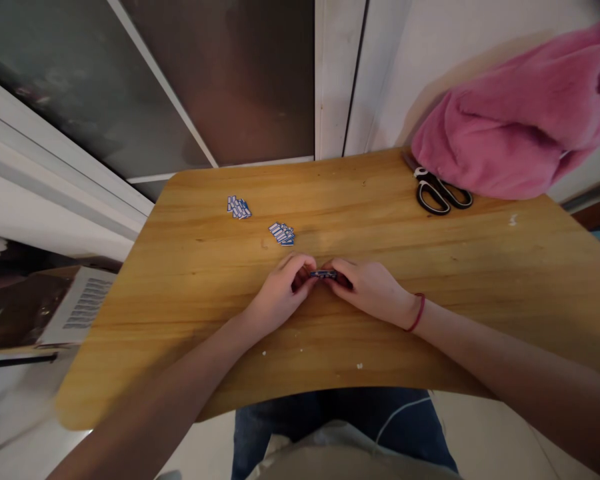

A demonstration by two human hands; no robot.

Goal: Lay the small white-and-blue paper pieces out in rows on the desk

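Near the middle of the wooden table (220, 293), a small flat dark-blue piece (323, 274) is pinched at both ends. My left hand (285, 287) grips its left end between thumb and fingers. Its right end sits in the pinch of my right hand (367, 287), which has a red band at the wrist. Whether the piece is one item or a thin stack, I cannot tell. Just beyond my left hand lies a small pile of blue-and-white pieces (283, 233). A second such pile (239, 207) lies farther back to the left.
Black-handled scissors (443, 193) lie at the back right, partly under a pink plush cloth (500, 127). White scraps (359, 365) dot the near part of the table. A door with dark panels (240, 80) stands behind, and an open box (75, 307) is at the left.
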